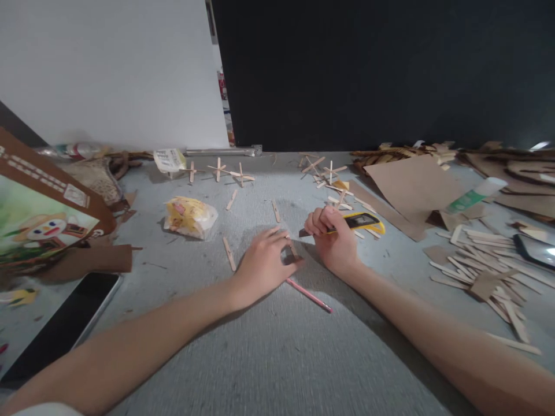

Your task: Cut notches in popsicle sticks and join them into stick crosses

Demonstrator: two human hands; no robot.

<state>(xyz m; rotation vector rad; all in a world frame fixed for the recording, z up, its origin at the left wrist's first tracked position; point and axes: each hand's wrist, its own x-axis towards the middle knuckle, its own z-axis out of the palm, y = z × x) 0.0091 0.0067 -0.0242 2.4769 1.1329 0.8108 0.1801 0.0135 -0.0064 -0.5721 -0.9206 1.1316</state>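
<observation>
1. While the right grip (336, 240) is wrapped around a yellow utility knife (363, 220), its blade (304, 233) points left, crosswise.
2. The left grip (263, 261) pinches a small wooden stick (293, 250) between thumb and finger, at the counter (277, 358).
3. That stick slants forward and leftward, just bodyward of the blade's tip, left of the right grip.
</observation>
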